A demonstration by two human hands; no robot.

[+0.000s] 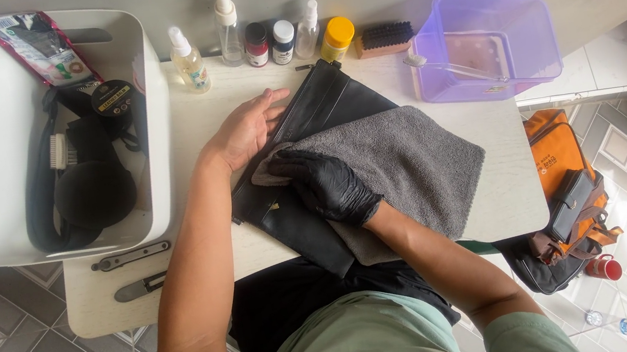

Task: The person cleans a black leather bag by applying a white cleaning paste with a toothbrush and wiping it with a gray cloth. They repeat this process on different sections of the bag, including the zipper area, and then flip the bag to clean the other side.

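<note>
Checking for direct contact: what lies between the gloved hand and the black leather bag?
In the head view, the grey cloth lies under the gloved right hand, covering the black leather bag.
</note>
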